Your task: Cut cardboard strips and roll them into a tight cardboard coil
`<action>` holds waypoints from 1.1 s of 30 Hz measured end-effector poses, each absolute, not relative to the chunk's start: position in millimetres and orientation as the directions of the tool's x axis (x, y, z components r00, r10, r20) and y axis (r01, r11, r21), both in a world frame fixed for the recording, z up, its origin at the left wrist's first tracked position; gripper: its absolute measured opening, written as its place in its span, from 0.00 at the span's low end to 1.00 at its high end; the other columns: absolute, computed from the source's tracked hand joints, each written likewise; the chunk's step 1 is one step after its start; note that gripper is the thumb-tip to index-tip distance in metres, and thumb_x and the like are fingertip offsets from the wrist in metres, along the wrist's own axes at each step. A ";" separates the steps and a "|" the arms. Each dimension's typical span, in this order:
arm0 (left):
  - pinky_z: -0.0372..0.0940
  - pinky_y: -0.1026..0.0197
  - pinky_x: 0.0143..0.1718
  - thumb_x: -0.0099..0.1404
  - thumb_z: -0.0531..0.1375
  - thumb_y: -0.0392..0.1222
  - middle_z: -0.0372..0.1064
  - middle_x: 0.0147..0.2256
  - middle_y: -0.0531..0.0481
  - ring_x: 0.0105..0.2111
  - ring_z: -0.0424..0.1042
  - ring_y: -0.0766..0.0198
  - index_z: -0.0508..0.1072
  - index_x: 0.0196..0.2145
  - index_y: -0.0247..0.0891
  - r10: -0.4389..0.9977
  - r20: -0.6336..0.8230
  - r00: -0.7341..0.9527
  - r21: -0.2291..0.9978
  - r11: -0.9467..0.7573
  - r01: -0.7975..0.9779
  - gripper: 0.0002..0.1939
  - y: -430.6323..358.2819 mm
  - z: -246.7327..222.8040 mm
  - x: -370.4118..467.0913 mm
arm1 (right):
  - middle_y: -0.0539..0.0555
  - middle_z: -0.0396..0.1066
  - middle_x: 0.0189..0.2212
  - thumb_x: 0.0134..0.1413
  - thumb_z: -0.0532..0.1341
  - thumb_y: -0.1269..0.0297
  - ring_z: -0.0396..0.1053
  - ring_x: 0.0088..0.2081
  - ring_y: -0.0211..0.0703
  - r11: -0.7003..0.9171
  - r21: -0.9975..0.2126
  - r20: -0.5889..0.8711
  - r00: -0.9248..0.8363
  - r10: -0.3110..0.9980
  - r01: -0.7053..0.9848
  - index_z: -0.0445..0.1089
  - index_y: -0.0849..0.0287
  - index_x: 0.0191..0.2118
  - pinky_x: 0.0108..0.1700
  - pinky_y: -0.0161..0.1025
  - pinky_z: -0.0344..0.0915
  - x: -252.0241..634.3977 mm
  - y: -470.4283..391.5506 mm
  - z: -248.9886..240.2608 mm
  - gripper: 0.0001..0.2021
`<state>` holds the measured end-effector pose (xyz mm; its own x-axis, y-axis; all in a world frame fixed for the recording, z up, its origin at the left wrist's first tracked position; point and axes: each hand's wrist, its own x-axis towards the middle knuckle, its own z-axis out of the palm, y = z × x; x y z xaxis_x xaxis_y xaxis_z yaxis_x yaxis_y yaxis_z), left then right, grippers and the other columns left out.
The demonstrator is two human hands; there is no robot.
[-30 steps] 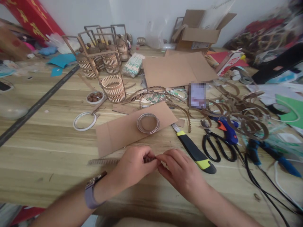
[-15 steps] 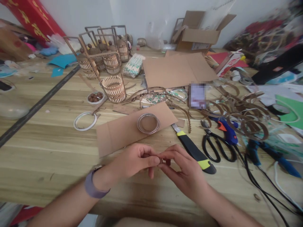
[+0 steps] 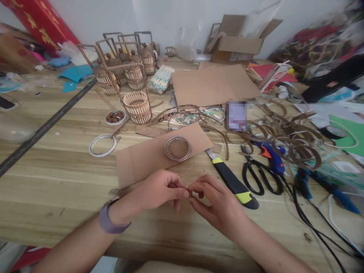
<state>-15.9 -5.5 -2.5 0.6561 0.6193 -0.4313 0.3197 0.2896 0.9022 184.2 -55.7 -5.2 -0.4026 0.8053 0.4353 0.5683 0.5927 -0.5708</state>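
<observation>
My left hand (image 3: 165,191) and my right hand (image 3: 214,197) meet over the front of the wooden table. Both are closed in a pinch on a small brown piece (image 3: 190,193) between the fingertips, mostly hidden by them. Part of a toothed brown strip (image 3: 115,192) shows beside my left wrist. Just beyond the hands lies a cardboard strip (image 3: 142,159) with a stack of thin rings (image 3: 178,148) on it. A box cutter (image 3: 231,180) rests to the right of the hands, its blade pointing away.
Black-handled scissors (image 3: 261,174), a blue glue gun (image 3: 273,159) and brown curled strips (image 3: 298,148) lie on the right. At the left stand a slatted basket (image 3: 137,108), a bowl of brown beads (image 3: 115,117) and a white ring (image 3: 102,145). Behind is a cardboard sheet (image 3: 213,85).
Both hands have shifted slightly left and a little away from me, still pinching the small piece. More of the toothed strip shows by my left wrist.
</observation>
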 end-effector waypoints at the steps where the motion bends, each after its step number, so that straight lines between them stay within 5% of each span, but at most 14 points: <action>1: 0.53 0.66 0.24 0.59 0.64 0.55 0.71 0.21 0.54 0.23 0.64 0.67 0.73 0.29 0.36 0.646 -0.438 0.626 0.898 0.276 0.343 0.17 -7.4 -2.9 -14.1 | 0.52 0.69 0.30 0.61 0.58 0.72 0.69 0.30 0.39 0.610 -0.512 0.445 -0.421 0.790 0.605 0.69 0.58 0.39 0.31 0.36 0.69 183.1 -56.2 -6.5 0.04; 5: 0.55 0.66 0.23 0.59 0.63 0.46 0.70 0.21 0.55 0.23 0.67 0.66 0.72 0.27 0.36 0.739 -0.460 0.493 0.856 0.221 0.468 0.10 -17.0 -1.9 -4.2 | 0.54 0.70 0.29 0.61 0.57 0.73 0.70 0.30 0.44 0.647 -0.310 0.438 -0.500 0.747 0.696 0.70 0.60 0.36 0.32 0.41 0.70 179.9 -59.5 -11.6 0.05; 8: 0.54 0.65 0.23 0.59 0.61 0.43 0.70 0.21 0.55 0.24 0.67 0.65 0.71 0.25 0.37 0.769 -0.429 0.474 0.838 0.143 0.527 0.09 -21.6 0.8 0.9 | 0.54 0.70 0.28 0.62 0.57 0.72 0.70 0.29 0.44 0.646 -0.275 0.424 -0.513 0.747 0.712 0.70 0.61 0.36 0.31 0.41 0.70 179.4 -61.5 -14.6 0.06; 13: 0.56 0.65 0.27 0.63 0.59 0.43 0.71 0.23 0.54 0.26 0.67 0.66 0.72 0.28 0.36 0.743 -0.387 0.546 0.877 0.114 0.466 0.09 -18.5 2.9 -2.9 | 0.55 0.70 0.29 0.62 0.57 0.71 0.71 0.30 0.44 0.630 -0.354 0.474 -0.448 0.758 0.691 0.71 0.61 0.38 0.32 0.41 0.70 180.3 -60.4 -15.5 0.05; 19: 0.49 0.67 0.21 0.65 0.59 0.57 0.70 0.22 0.55 0.20 0.56 0.71 0.70 0.31 0.36 0.623 -0.370 0.689 0.927 0.292 0.234 0.19 -11.3 -4.5 -12.0 | 0.53 0.70 0.33 0.65 0.58 0.67 0.72 0.34 0.39 0.613 -0.563 0.525 -0.334 0.783 0.554 0.70 0.57 0.45 0.34 0.34 0.72 182.7 -58.9 -11.8 0.06; 24: 0.51 0.67 0.21 0.64 0.60 0.60 0.66 0.18 0.57 0.19 0.61 0.70 0.71 0.30 0.36 0.618 -0.422 0.663 0.906 0.268 0.326 0.22 -7.3 -8.1 -15.4 | 0.52 0.70 0.32 0.65 0.57 0.68 0.72 0.32 0.39 0.602 -0.587 0.476 -0.371 0.797 0.541 0.70 0.57 0.43 0.31 0.34 0.72 184.7 -57.4 -11.8 0.05; 33: 0.54 0.66 0.22 0.64 0.58 0.50 0.65 0.17 0.56 0.20 0.64 0.67 0.71 0.27 0.37 0.725 -0.461 0.511 0.832 0.153 0.533 0.15 -17.6 3.3 -7.1 | 0.54 0.70 0.28 0.67 0.52 0.69 0.69 0.29 0.44 0.652 -0.287 0.454 -0.500 0.737 0.701 0.71 0.61 0.37 0.32 0.41 0.69 180.1 -58.9 -11.4 0.12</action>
